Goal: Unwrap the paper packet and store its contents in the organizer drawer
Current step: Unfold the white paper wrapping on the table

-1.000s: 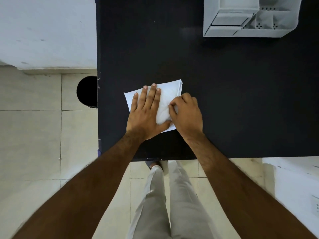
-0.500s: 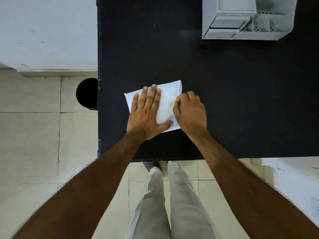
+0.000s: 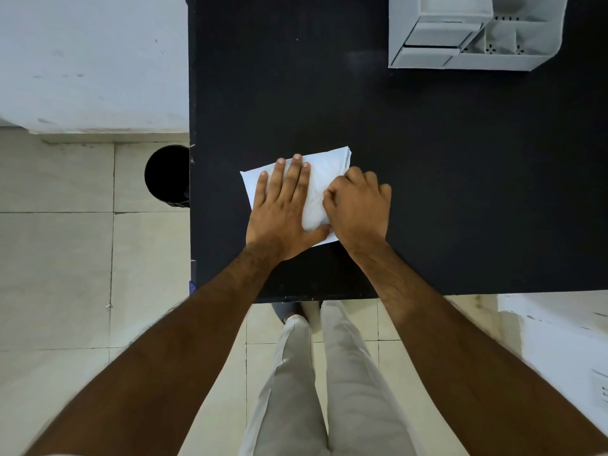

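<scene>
A folded white paper packet [image 3: 324, 179] lies on the black table [image 3: 427, 176] near its front left part. My left hand [image 3: 283, 209] lies flat on the packet's left half, fingers spread, pressing it down. My right hand [image 3: 357, 205] is curled at the packet's right side, fingertips pinching the paper there. The contents are hidden inside. A white plastic organizer [image 3: 473, 31] with a small drawer [image 3: 437, 34] and open compartments stands at the table's far right.
A black round bin [image 3: 167, 176] stands on the tiled floor against the table's left edge. My legs in light trousers [image 3: 316, 373] are below the table's front edge. A white wall lies to the left.
My right hand has shifted slightly right and up along the packet's right side, its fingers curling tighter on the paper. The left hand stays flat on the packet.
</scene>
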